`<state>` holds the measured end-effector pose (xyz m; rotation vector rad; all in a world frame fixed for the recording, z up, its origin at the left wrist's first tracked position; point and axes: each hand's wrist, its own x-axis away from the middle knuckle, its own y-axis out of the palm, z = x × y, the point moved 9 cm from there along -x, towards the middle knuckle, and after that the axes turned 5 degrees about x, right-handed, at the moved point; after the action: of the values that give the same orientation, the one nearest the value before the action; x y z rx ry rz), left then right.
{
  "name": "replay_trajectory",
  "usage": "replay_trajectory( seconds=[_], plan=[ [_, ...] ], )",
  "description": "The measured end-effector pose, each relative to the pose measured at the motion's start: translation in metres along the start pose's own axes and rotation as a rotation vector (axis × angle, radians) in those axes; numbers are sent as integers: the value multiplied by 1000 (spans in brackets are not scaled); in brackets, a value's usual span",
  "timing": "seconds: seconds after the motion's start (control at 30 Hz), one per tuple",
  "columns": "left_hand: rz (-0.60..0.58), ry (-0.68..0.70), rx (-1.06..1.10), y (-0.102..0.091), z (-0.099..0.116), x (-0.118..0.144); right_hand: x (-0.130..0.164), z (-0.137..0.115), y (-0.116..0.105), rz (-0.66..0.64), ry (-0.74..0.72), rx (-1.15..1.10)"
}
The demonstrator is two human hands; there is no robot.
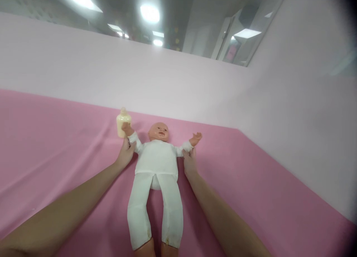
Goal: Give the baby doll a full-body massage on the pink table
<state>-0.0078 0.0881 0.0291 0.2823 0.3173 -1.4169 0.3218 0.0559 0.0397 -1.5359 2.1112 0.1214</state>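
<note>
A baby doll [157, 160] in a white cloth top and leggings lies on its back, head away from me, arms spread wide. My left hand [126, 153] is closed around the doll's arm on the left, near its wrist. On the other side, my right hand [190, 162] grips the opposite forearm, thumb on top of the white sleeve. A pale yellow bottle [122, 124] stands upright just beyond my left hand, partly behind the doll's hand. The doll's feet run out of view at the bottom.
Under the doll spreads a pink padded surface [69, 134], with creases on the left. A pale wall [139, 78] rises behind it and another wall [301, 112] on the right. Above the back wall, a glass pane [178, 22] reflects ceiling lights.
</note>
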Motion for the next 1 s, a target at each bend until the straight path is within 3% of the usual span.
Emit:
replay_trajectory(
  seconds=[0.13,0.23,0.6,0.73,0.9,1.0],
  plan=[
    [-190,245,-245,27,19,8,5,-20,17,-151,-61,13],
    [-272,336,-354,39,19,14,9,-29,24,-216,-128,83],
    [-285,283,-331,38,24,15,10,-35,22,-174,-88,93],
    [-151,188,-221,24,19,9,10,-30,15,-120,54,-18],
    [102,-25,34,-5,-8,1,7,-7,1,17,228,-80],
    [196,-78,189,-16,-17,-4,6,3,-7,105,248,-88]
  ],
)
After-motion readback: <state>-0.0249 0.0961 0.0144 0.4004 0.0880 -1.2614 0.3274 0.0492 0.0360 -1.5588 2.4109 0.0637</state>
